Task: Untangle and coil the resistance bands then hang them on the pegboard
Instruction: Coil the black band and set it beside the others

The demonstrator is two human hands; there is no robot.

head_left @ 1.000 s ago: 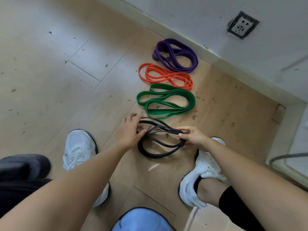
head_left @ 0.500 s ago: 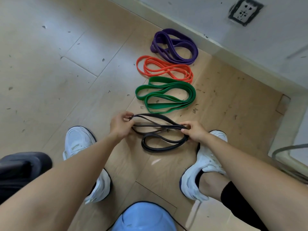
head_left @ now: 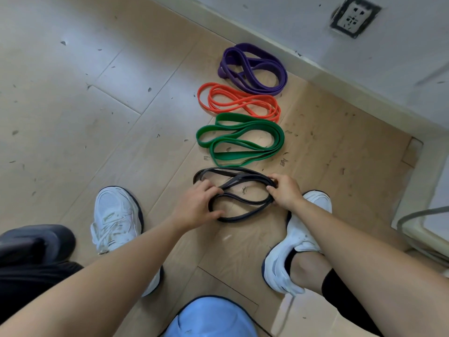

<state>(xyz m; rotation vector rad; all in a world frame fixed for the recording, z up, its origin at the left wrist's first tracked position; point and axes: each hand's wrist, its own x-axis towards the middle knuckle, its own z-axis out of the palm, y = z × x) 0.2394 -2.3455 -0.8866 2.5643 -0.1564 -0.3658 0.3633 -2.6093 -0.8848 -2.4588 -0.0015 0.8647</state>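
Several coiled bands lie in a row on the floor: a purple band nearest the wall, then an orange band, then a green band. Closest to me is a thin black band, laid in loops on the floor. My left hand rests on its left side, with fingers and thumb curled round the loops. My right hand pinches the gathered strands at the right end. No pegboard is in view.
My two white shoes stand either side of the black band. A wall with a socket and a skirting board runs behind the bands. A metal frame sits at the right edge.
The black band has been lowered onto the floor and reshaped into flatter loops. My left hand has moved from its raised left end down onto the lower left loop. My right hand keeps its pinch.
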